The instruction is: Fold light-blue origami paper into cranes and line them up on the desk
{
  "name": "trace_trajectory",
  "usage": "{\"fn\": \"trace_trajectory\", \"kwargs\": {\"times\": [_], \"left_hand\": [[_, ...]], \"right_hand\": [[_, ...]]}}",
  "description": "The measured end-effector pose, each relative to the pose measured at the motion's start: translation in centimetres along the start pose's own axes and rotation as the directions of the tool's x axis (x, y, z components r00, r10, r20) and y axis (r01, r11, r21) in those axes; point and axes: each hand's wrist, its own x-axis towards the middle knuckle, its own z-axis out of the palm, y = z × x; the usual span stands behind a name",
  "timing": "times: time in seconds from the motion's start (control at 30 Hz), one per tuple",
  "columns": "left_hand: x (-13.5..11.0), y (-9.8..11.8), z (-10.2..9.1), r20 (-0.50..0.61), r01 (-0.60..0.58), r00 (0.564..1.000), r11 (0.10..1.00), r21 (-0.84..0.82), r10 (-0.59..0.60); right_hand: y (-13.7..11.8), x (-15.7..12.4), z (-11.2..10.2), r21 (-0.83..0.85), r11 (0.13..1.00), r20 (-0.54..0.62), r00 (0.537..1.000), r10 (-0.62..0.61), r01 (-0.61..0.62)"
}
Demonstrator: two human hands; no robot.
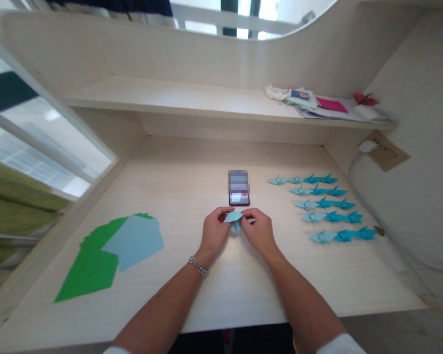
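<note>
In the head view, a creased, pointed blue paper (234, 217) is pinched by the left hand (216, 230) and right hand (259, 230) over the desk (192, 172), well back from its front edge; spiky cranes (324, 202) (five rows) are lined near the right edge.

Papers (331, 104) on a shelf (177, 97), white plug (366, 146) in a wall socket (390, 153), green curtain (22, 201) at left

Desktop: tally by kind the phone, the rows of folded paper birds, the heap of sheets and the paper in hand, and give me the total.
Phone: 1
Rows of folded paper birds: 5
Heap of green and light blue sheets: 1
Folded light blue paper between left hand and right hand: 1
Total: 8
</note>
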Motion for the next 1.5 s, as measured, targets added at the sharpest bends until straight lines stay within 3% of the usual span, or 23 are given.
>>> {"fn": "trace_trajectory", "kwargs": {"times": [0.13, 0.23, 0.33, 0.47, 0.67, 0.9, 1.17, 1.5], "left_hand": [[0.3, -0.2, 0.0, 0.011, 0.070, 0.998, 0.995, -0.073, -0.069], [0.5, -0.2, -0.1, 0.025, 0.125, 0.992, 0.987, -0.100, -0.123], [0.4, 0.0, 0.0, 0.050, 0.156, 0.987, 0.980, -0.122, -0.151], [0.2, 0.4, 0.0, 0.074, 0.168, 0.984, 0.978, -0.125, -0.160], [0.1, 0.4, -0.2, 0.116, 0.131, 0.986, 0.987, -0.088, -0.120], [0.2, 0.5, -0.5, 0.119, 0.073, 0.990, 0.997, 0.033, -0.076], [0.1, 1.0, -0.4, 0.153, 0.016, 0.988, 0.999, 0.039, -0.022], [-0.3, 1.3, 0.1, 0.193, 0.067, 0.980, 0.992, -0.106, -0.045]], "right_hand": [[-0.5, -0.1, -0.2, 0.103, 0.994, 0.027, 0.999, -0.036, 0.033], [-0.2, 0.4, -0.3, 0.316, 0.937, 0.145, 0.983, 0.110, -0.152], [0.2, 0.9, -0.3, 0.477, 0.798, 0.272, 0.925, 0.265, -0.368], [0.4, 0.9, -0.3, 0.530, 0.731, 0.336, 0.898, 0.285, -0.430], [0.9, 0.8, -0.2, 0.481, 0.784, 0.372, 0.901, 0.222, -0.392], [1.2, 1.0, 0.0, 0.436, 0.845, 0.316, 0.932, 0.179, -0.310], [1.1, 1.0, 0.4, 0.424, 0.874, 0.214, 0.964, 0.156, -0.236], [0.2, 0.6, 0.2, 0.269, 0.958, -0.006, 0.995, 0.104, -0.099]]}}
